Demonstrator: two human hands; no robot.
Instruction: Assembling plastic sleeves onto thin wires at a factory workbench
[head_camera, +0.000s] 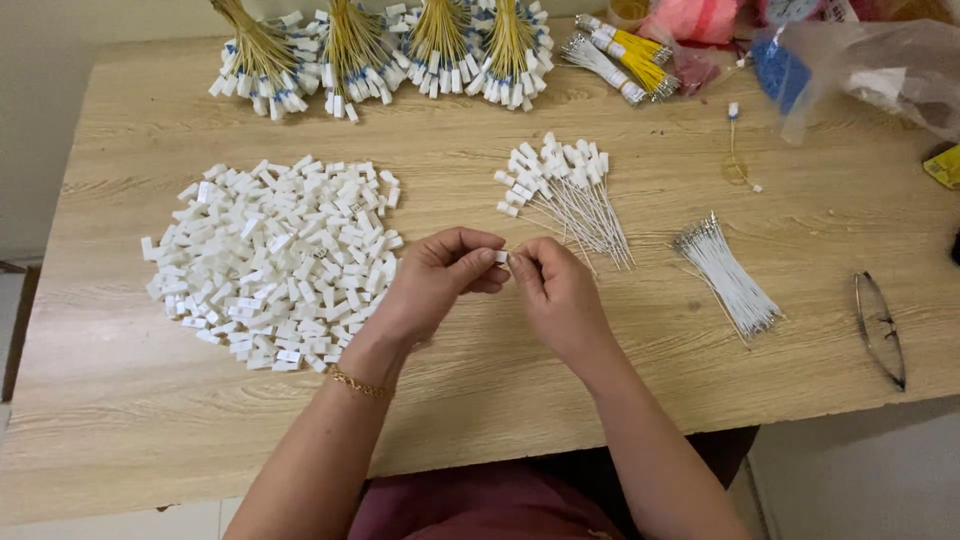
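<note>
My left hand (440, 275) and my right hand (555, 285) meet over the middle of the wooden table (600, 400). Between their fingertips they pinch one small white plastic block (500, 257). A big heap of the same white blocks (275, 260) lies just left of my left hand. Beyond my right hand lies a fan of thin white strings with blocks fitted on their far ends (565, 195). A bundle of bare white strings (728, 277) rests to the right.
Several tied bunches of yellow strings with white blocks (385, 50) line the far edge. Bound yellow and white string bundles (620, 55), plastic bags (880, 65) and a single loose string (738, 150) sit far right. Eyeglasses (880, 330) lie near the right edge.
</note>
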